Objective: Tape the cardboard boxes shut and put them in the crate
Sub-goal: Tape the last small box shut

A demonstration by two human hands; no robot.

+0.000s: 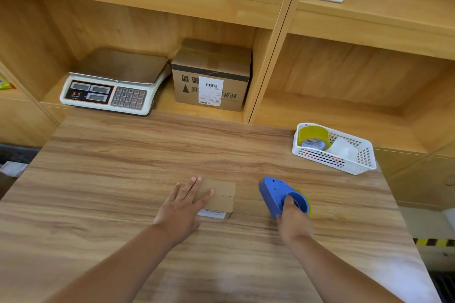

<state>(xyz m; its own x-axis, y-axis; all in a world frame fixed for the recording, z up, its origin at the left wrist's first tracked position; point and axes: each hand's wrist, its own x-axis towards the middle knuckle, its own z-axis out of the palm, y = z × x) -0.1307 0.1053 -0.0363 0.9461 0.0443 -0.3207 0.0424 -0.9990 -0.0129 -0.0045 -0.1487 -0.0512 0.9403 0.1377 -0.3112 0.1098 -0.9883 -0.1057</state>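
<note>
Head view: small cardboard box (219,195) on the counter (118,179), taping apparently not begun.
Left grip (183,206) lies flat, fingers straight, on the box's left half. Right grip (293,222) curls round a blue tape dispenser (275,193); the box sits just left of it. No tape shows on its seam and no crate is in view, so both steps seem left.

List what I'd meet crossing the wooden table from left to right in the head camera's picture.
The left hand, flat on the small brown cardboard box → that box → blue plastic tape dispenser, gripped by the right hand → white plastic mesh basket holding a yellow tape roll.
</note>
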